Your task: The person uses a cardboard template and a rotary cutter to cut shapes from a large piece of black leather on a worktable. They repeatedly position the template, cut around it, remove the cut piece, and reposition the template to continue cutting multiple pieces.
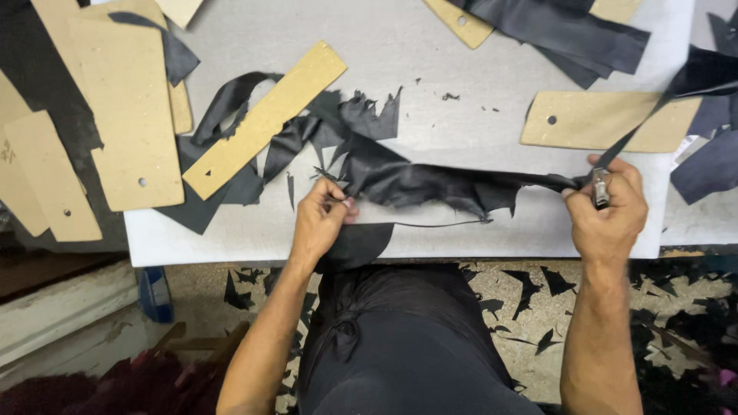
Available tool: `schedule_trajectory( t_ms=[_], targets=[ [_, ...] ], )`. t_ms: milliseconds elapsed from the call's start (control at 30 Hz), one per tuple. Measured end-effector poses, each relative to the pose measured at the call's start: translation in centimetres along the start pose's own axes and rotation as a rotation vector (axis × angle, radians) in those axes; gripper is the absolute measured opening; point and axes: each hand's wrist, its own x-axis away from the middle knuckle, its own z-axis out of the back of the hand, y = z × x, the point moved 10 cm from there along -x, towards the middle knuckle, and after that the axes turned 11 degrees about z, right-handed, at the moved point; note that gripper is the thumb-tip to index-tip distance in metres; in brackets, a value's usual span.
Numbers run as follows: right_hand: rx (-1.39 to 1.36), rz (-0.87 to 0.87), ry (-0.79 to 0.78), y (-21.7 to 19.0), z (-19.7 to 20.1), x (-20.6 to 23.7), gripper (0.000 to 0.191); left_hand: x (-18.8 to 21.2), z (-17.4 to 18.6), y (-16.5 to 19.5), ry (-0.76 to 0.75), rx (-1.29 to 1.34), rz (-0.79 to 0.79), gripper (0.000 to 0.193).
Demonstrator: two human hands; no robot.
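I see a ragged strip of black fabric (430,183) stretched across the front of the grey counter (477,69), between my two hands. My left hand (319,223) has its grip pinching the strip's left end; my right hand (607,211) is closed on a small metal blade (600,189) at the right end. Judging by the black scraps (538,288) on the floor, much trimming looks done. Cardboard templates (127,115) and more dark cloth (569,34) crowd the counter.
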Motion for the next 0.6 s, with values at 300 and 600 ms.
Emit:
schedule_trajectory(
  t_ms=[300,600],
  targets=[
    [-0.031,-0.269,0.085,3.6,-3.0,2.4,0.022,-0.5,1.7,5.5,0.455,-0.83,-0.408,0.037],
    [-0.107,-0.215,0.086,3.0,-1.3,1.3,0.032,-3.7,-4.2,3.1,0.147,-0.672,-0.336,0.035]
  ],
)
